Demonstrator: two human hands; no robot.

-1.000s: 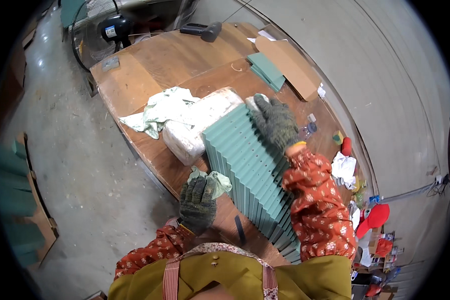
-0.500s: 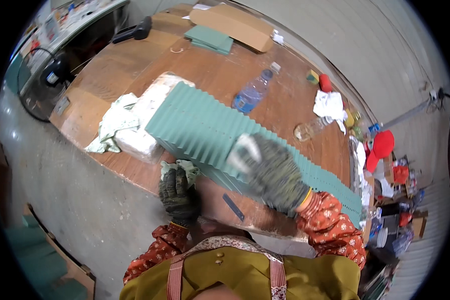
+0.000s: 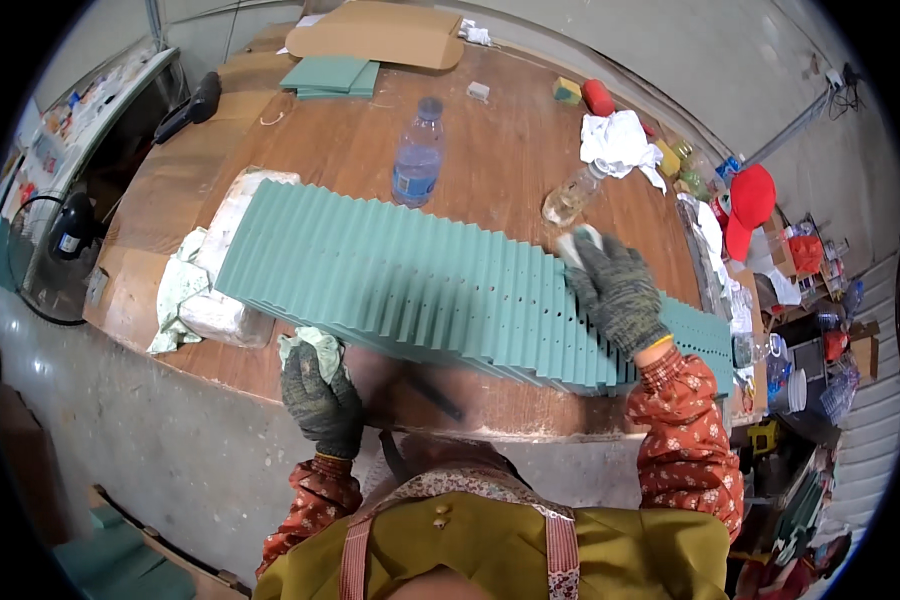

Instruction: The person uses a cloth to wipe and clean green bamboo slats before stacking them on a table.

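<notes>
Our left hand (image 3: 322, 403) and right hand (image 3: 618, 292): dark speckled knit gloves | our sleeves: rust-red floral | our apron: mustard, striped straps

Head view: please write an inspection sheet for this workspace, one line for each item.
Surface: wooden table, worn front edge.
Job's things: long row of green panels standing on edge, some with holes.
Clutter: plastic bottle, tipped clear bottle, white rags, cardboard.
Grippers: left hand, gloved, grips a green cloth; right hand rests on the panels.
Cables: wires at the wall.
Surroundings: fan, concrete floor.
</notes>
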